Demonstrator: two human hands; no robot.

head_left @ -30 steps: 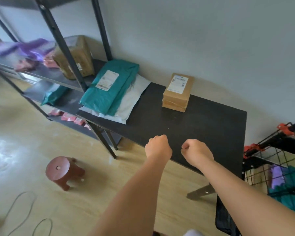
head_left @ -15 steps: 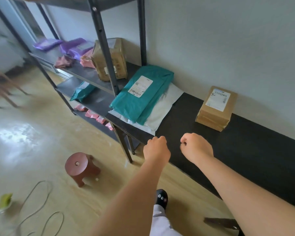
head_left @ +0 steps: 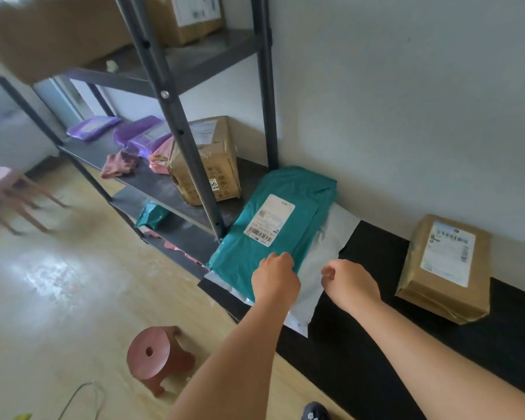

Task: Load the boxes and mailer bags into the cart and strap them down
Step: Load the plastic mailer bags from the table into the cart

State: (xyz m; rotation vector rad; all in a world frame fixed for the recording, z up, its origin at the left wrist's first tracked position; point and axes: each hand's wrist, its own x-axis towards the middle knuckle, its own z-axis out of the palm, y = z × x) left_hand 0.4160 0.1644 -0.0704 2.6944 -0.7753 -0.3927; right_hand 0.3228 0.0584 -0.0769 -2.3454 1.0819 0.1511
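At the centre of the frame, a teal mailer (head_left: 288, 207) lies on top of a white mailer (head_left: 334, 237) at the left end of the black tabletop (head_left: 376, 344). Its long axis runs from the near edge, by the hands, up and away toward the wall. The left hand (head_left: 275, 277) is over the near short end of the teal mailer, just below its printed label. Its fingers (head_left: 281, 257) are curled under and nothing shows inside them, and I cannot tell whether they touch the plastic. The right hand (head_left: 350, 283) is just right of it, over the near right edge of the white mailer where it meets the bare tabletop. Its fingers (head_left: 328, 272) are also curled together, with no hold on anything that I can see.

Both hands are at the same end of the stack, the left one nearer the teal mailer and the right one nearer the white one. The likely next move is to open the fingers and take that near end, one hand to each long side. Both mailers look soft and would sag if lifted by one end.

A taped box (head_left: 443, 268) sits further right, well apart from both hands. The cart is out of view.
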